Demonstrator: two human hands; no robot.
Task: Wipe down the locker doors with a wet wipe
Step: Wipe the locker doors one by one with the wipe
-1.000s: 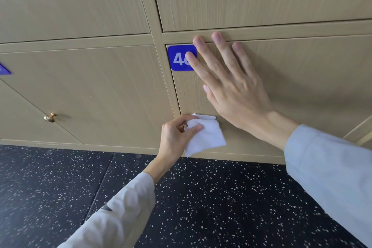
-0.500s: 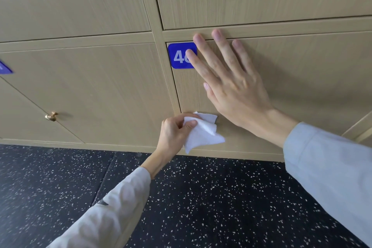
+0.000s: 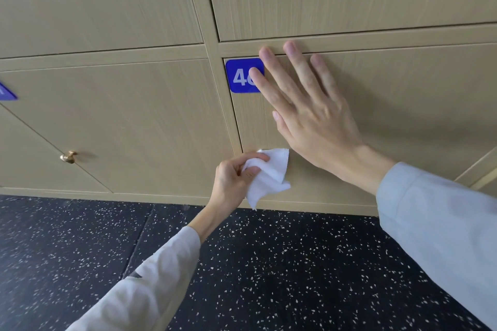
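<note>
A light wood locker door (image 3: 403, 105) fills the right of the bottom row and carries a blue number plate (image 3: 240, 76) at its top left corner. My right hand (image 3: 309, 110) lies flat on this door with straight, spread fingers, one fingertip over part of the plate. My left hand (image 3: 234, 177) grips a crumpled white wet wipe (image 3: 271, 176) and holds it against the door's lower left corner, just below my right hand.
To the left is another bottom-row door (image 3: 129, 121) with a small brass knob (image 3: 68, 156) beside it and a second blue plate (image 3: 6, 92) at the frame's edge. More doors run above. Black speckled floor (image 3: 269, 263) lies below the lockers.
My left hand has crumpled the wipe tighter and shifted it slightly up against the door's lower left corner. My right hand has stayed flat on the door.
</note>
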